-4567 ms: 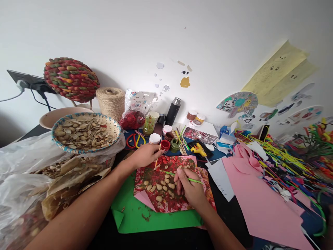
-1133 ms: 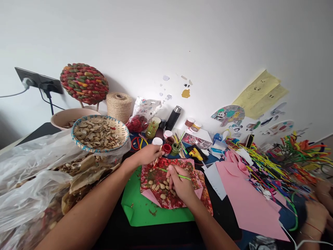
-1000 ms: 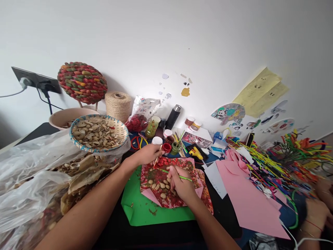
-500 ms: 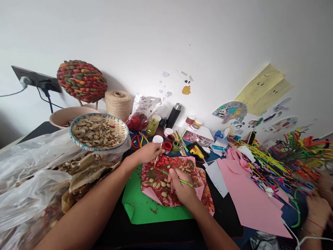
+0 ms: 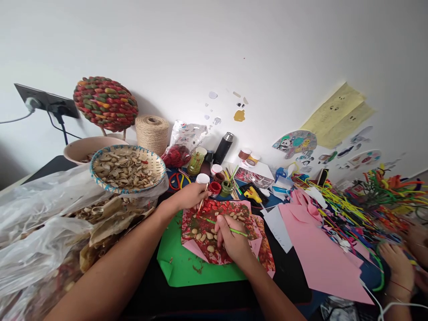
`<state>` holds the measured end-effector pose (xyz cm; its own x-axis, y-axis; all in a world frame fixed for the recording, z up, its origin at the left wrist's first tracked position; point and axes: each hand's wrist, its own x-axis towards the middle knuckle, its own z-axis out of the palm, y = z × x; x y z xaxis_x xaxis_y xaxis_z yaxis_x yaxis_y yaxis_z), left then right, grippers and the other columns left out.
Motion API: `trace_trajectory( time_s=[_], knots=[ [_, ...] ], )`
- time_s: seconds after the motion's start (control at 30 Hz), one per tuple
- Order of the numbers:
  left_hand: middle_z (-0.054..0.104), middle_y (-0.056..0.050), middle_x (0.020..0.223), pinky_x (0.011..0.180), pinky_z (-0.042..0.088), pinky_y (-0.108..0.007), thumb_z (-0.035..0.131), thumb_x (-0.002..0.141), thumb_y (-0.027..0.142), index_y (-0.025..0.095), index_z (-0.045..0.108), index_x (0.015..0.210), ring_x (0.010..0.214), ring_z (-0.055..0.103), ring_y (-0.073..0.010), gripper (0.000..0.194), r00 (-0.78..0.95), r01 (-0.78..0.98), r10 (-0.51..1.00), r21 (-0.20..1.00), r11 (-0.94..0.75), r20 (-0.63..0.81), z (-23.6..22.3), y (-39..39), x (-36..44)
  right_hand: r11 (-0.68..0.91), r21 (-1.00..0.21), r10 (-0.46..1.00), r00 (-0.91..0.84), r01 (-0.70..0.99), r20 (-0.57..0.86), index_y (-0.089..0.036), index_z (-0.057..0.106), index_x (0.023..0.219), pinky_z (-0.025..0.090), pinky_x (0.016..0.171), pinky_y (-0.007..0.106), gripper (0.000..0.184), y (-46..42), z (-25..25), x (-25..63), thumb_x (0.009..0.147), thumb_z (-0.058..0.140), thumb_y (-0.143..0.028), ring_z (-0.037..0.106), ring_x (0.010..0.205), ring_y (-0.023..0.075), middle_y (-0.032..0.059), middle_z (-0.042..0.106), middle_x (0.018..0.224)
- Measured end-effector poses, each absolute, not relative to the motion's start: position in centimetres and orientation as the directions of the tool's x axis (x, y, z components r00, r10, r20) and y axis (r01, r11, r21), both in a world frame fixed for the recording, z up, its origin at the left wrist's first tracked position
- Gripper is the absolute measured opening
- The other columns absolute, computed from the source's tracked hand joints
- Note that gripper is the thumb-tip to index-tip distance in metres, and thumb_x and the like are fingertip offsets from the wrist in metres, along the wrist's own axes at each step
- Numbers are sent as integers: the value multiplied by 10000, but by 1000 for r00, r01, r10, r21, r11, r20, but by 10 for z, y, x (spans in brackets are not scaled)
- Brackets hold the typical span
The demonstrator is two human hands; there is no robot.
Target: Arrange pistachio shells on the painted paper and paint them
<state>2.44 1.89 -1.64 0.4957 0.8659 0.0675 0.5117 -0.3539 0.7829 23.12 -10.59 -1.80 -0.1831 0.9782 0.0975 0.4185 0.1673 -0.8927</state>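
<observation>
My left hand (image 5: 191, 196) pinches a thin wooden stick (image 5: 201, 204), its lower end over the upper left of a red-painted pink sheet (image 5: 187, 225). My right hand (image 5: 234, 240) is closed round a green paintbrush (image 5: 239, 232), whose tip points left toward the stick's end. Whether tip and stick touch is too small to tell. Red-painted shells (image 5: 222, 205) line the sheet's top, and several plain tan shells (image 5: 210, 248) lie lower down. Beneath is a green sheet (image 5: 187, 276). An open red paint jar (image 5: 215, 187) stands just beyond my left fingers, beside a green paint jar (image 5: 226, 188).
A basket (image 5: 94, 173) of shell pieces and plastic bags (image 5: 30, 232) fill the left. Twine (image 5: 152, 136), a black flask (image 5: 223, 149) and a yellow glue gun (image 5: 253, 194) stand or lie behind. Pink paper (image 5: 321, 258) lies right, near another person's hand (image 5: 397, 263) and pipe cleaners (image 5: 351, 200).
My two hands stay almost where they were, still holding the stick and brush. At the far right, the other person's hand has shifted up and to the left.
</observation>
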Motion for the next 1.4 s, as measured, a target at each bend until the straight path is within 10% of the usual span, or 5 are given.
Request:
trace_trajectory(
  time_s=[1.4],
  knots=[
    [712,-40,670,541,482,-284,403,1022,550,230,549,867,548,683,-207,384,486,457,874,852,-255,1,-10,20,19,192,-874,978,-166,446,130,-243,577,762,424,519,264,590,-103,-19,238,1069,430,-725,527,427,144,-59,510,474]
  ],
)
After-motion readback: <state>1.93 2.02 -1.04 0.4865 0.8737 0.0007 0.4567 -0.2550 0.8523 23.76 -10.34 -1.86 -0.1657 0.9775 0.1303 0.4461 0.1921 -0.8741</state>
